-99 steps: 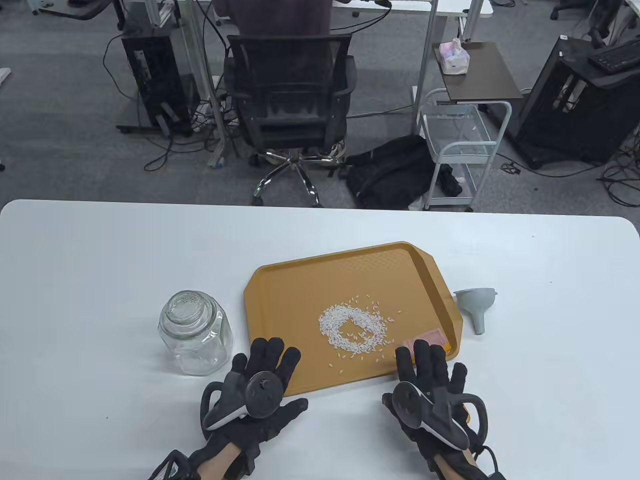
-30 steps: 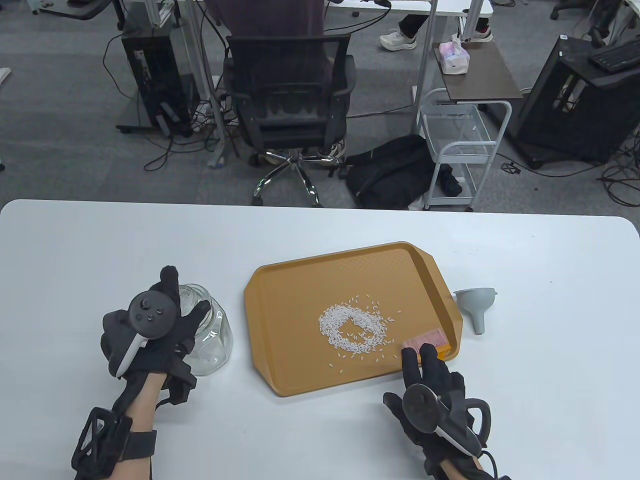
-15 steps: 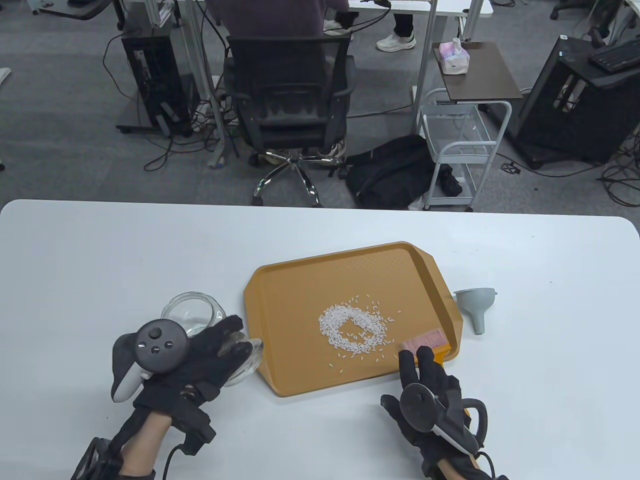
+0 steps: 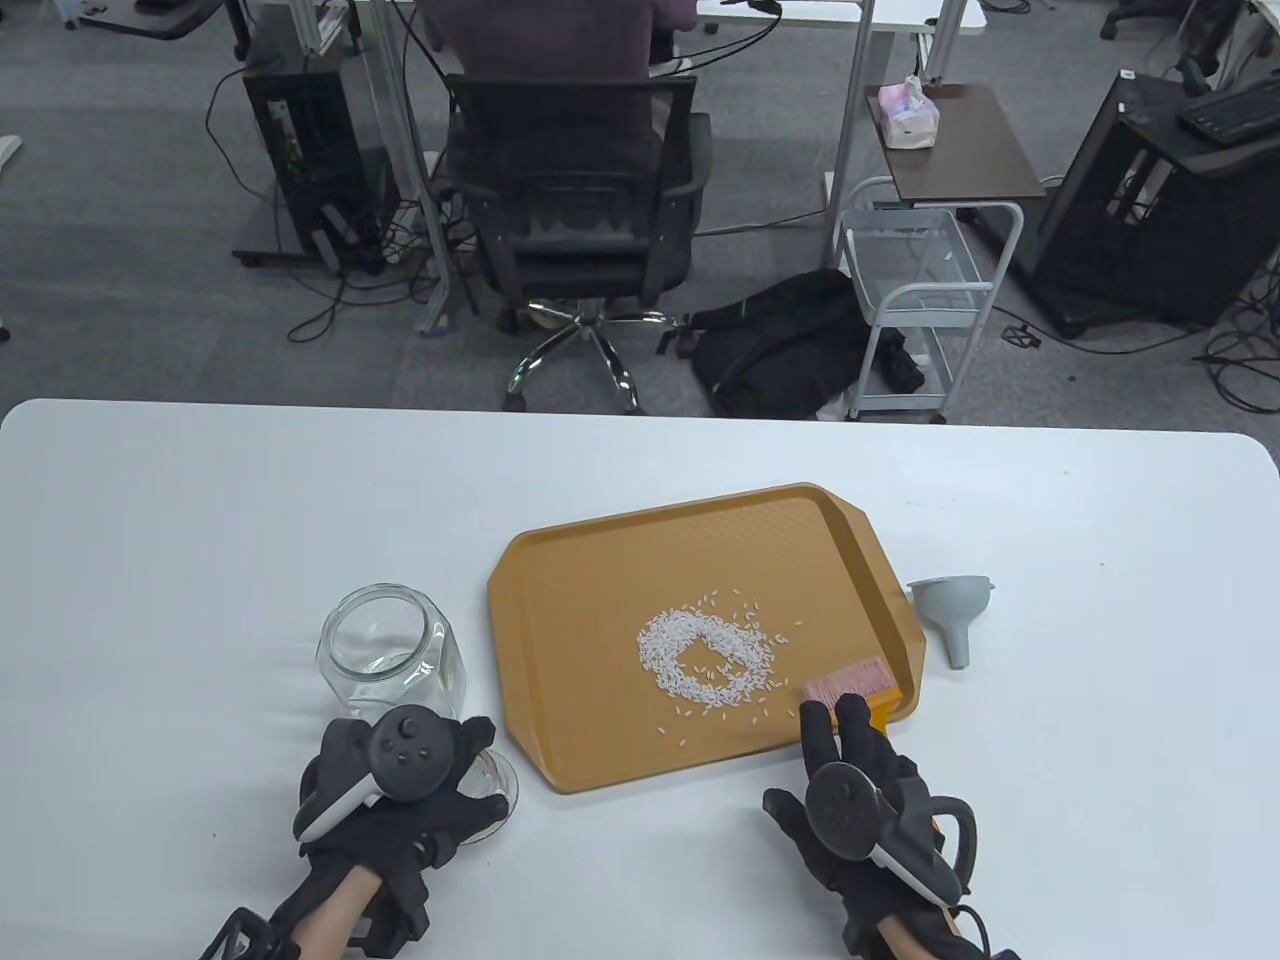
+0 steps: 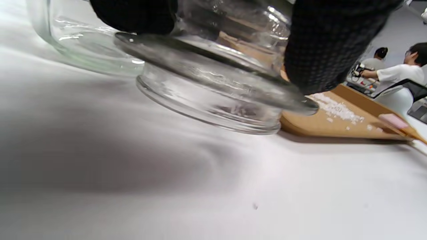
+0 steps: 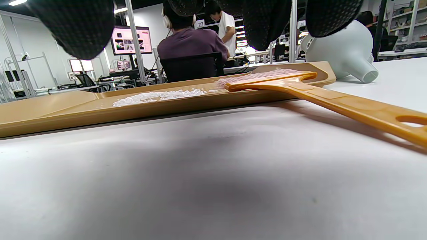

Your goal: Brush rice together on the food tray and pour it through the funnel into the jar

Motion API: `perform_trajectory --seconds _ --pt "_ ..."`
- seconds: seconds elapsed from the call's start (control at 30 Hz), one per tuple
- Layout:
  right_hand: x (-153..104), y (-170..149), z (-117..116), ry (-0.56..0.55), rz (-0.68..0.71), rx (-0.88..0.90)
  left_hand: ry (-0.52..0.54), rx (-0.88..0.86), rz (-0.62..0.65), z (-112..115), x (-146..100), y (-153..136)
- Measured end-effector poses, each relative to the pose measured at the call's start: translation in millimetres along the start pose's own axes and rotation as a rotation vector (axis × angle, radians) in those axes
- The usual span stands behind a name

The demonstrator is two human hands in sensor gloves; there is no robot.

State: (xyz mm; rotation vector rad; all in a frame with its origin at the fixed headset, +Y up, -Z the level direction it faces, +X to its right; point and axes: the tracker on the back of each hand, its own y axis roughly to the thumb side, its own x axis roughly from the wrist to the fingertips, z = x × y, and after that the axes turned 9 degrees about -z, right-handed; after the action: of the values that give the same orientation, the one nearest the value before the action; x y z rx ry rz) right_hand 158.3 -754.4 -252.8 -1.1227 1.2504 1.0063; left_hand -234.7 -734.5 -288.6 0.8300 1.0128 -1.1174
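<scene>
The brush (image 6: pixel 300 87) is what the coming move turns on. Its pink bristle head rests on the near right corner of the food tray (image 4: pixel 600 560), and its long yellow handle runs back toward the person, over the tray's near rim and down to the surface. In the table view the handle is hidden under the right hand (image 4: pixel 860 790), so the fingers sit directly above it and point along its length; a grasp likely needs only a downward curl. Those fingers look straight and, in the right wrist view, hang clear above the handle, holding nothing.

The rice (image 4: pixel 708 655) lies in a loose ring mid-tray, just left of the bristles. The funnel (image 4: pixel 950 610) lies on its side right of the tray. The left hand (image 4: pixel 400 790) grips the glass lid (image 5: pixel 213 96), at the surface just near the open jar (image 4: pixel 390 650), left of the tray.
</scene>
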Motion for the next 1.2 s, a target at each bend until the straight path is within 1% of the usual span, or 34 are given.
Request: perform_trajectory --seconds 0.07,0.23,0.4,0.6,0.73,0.83,0.97,1.1,1.2 --pt "0 0 0 0.002 0.002 0.001 0.013 0.028 -0.009 5 2 2" --pt "0 0 0 -0.002 0.008 0.005 0.021 0.074 -0.018 11 3 6" --pt "0 0 1 -0.002 0.010 0.009 0.011 0.075 -0.025 16 6 6" --pt "0 0 0 -0.003 0.013 0.010 0.036 0.055 -0.049 16 3 1" --pt "-1 0 0 -0.005 0.016 0.008 0.045 0.055 -0.029 12 -3 3" --pt "-1 1 0 -0.003 0.018 0.006 0.088 0.072 -0.001 6 -9 11" --pt "-1 1 -2 0.003 0.018 -0.003 0.147 0.071 0.061 -7 -12 30" --pt "-1 2 -2 0.000 0.020 -0.004 0.166 0.007 0.132 -15 -3 53" --pt "-1 2 -2 -0.004 0.018 -0.003 0.161 -0.023 0.170 -14 4 64"
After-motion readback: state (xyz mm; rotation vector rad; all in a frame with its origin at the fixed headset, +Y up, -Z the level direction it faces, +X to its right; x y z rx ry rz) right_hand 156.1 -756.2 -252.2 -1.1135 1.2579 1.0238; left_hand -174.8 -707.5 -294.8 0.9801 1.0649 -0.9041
